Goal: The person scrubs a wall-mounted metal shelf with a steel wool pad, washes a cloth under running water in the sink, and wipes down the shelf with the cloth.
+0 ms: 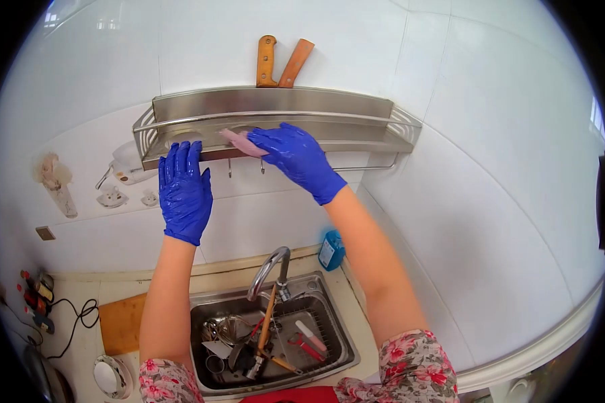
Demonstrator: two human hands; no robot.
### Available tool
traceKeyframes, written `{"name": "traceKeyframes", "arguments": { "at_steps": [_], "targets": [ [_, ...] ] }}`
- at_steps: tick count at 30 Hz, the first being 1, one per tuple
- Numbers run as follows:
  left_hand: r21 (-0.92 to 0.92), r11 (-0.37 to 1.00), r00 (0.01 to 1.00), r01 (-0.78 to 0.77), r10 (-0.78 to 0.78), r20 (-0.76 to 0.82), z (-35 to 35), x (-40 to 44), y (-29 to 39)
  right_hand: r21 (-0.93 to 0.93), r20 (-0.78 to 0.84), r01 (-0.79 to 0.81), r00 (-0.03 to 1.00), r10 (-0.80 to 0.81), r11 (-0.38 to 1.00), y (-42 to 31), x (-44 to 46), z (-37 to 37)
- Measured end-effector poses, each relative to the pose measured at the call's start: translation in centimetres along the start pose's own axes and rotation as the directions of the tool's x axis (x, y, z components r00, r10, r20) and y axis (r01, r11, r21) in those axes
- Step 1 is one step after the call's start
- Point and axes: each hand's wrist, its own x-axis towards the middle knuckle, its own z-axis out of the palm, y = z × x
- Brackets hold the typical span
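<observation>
A metal wall shelf (363, 138) with a front rail and hooks hangs on the white wall. My right hand (296, 160), in a blue glove, is closed on a pink cloth (244, 142) at the shelf's front edge. My left hand (184, 191), gloved in blue too, lies with its fingers stretched out against the left part of the same edge. Two knives with wooden handles (266, 60) stand upright behind the shelf.
Below is a sink (346, 352) holding several utensils, with a curved faucet (269, 265) over it. A blue bottle (331, 250) stands at its back right. On the left are a wooden board (122, 324), a white lidded dish (109, 376), dark bottles (39, 295) and a black cord (74, 316).
</observation>
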Motion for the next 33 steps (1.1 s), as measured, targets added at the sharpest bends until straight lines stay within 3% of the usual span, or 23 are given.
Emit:
{"name": "traceKeyframes", "arguments": {
  "at_steps": [5, 7, 9, 10, 11, 12, 13, 15, 16, 17, 18, 20, 22, 26, 27, 29, 33],
  "targets": [
    [-0.017, 1.0, 1.0, -0.008, 0.008, -0.01, 0.0, 0.0, 0.0, -0.179, 0.021, -0.099, 0.994, 0.104, 0.979, 6.9, -7.1, -4.7],
    [-0.024, 1.0, 1.0, -0.006, 0.006, -0.006, 0.0, -0.1, 0.0, -0.269, -0.007, -0.217, 0.975, 0.224, 0.938, 9.1, -10.1, -7.7],
    [-0.002, 1.0, 1.0, -0.003, 0.003, -0.014, 0.2, -0.1, 0.1, -0.253, -0.256, -0.419, 0.898, 0.358, 0.872, 9.7, -12.9, -9.8],
    [-0.005, 1.0, 1.0, 0.0, 0.0, -0.015, 0.3, -0.1, 0.2, -0.257, -0.253, -0.417, 0.9, 0.355, 0.872, 9.3, -13.5, -10.6],
    [-0.006, 1.0, 1.0, 0.004, -0.004, -0.023, 0.3, 0.0, 0.3, 0.05, -0.413, -0.725, 0.612, 0.675, 0.687, 9.1, -13.9, -11.3],
    [-0.005, 1.0, 1.0, 0.006, -0.006, -0.029, 0.3, -0.1, 0.3, 0.387, -0.416, -0.843, 0.201, 0.887, 0.373, 8.5, -13.5, -11.7],
    [-0.004, 1.0, 0.999, 0.012, -0.013, -0.031, 0.4, -0.1, 0.3, 0.385, -0.414, -0.842, 0.207, 0.886, 0.377, 8.3, -12.5, -11.6],
    [-0.02, 1.0, 1.0, 0.019, -0.019, -0.024, 0.6, -0.1, 0.3, 0.433, -0.727, -0.622, 0.186, 0.661, 0.652, 8.0, -9.9, -9.9],
    [-0.014, 1.0, 1.0, 0.02, -0.02, -0.013, 0.6, -0.2, 0.3, 0.256, -0.746, -0.707, 0.289, 0.6, 0.659, 8.0, -8.9, -8.7],
    [-0.012, 1.0, 1.0, 0.023, -0.023, -0.008, 0.5, -0.2, 0.3, 0.367, -0.529, -0.752, 0.316, 0.787, 0.548, 7.8, -8.2, -7.7],
    [-0.018, 1.0, 1.0, 0.016, -0.016, 0.001, 0.4, -0.2, 0.2, -0.076, -0.74, -0.641, 0.55, 0.388, 0.764, 8.5, -6.8, -4.6],
    [-0.026, 1.0, 0.999, 0.015, -0.014, 0.035, -0.1, -0.1, 0.1, -0.216, -0.532, -0.505, 0.779, 0.333, 0.835, 5.5, -3.5, -3.0],
    [-0.028, 1.0, 0.999, 0.0, 0.001, 0.033, -0.8, 0.0, -0.1, -0.296, -0.391, -0.292, 0.906, 0.164, 0.909, 2.8, -0.3, -0.4],
    [-0.019, 1.0, 0.999, -0.024, 0.024, 0.038, -1.7, -0.4, -1.3, -0.172, -0.253, -0.023, 0.967, -0.022, 0.985, -2.6, 6.4, 3.1],
    [-0.01, 1.0, 0.999, -0.022, 0.023, 0.022, -1.8, -0.6, -1.7, -0.166, -0.254, -0.019, 0.967, -0.025, 0.986, -3.5, 7.8, 4.3],
    [-0.039, 0.999, 1.0, -0.012, 0.012, 0.013, -1.9, -1.1, -2.2, -0.009, -0.109, 0.017, 0.994, -0.018, 1.0, -5.0, 10.2, 6.6],
    [-0.051, 0.998, 0.998, 0.046, -0.043, 0.053, -2.5, -1.9, -2.8, -0.029, -0.092, 0.118, 0.988, -0.121, 0.993, -6.6, 12.9, 8.3]
  ]
}}
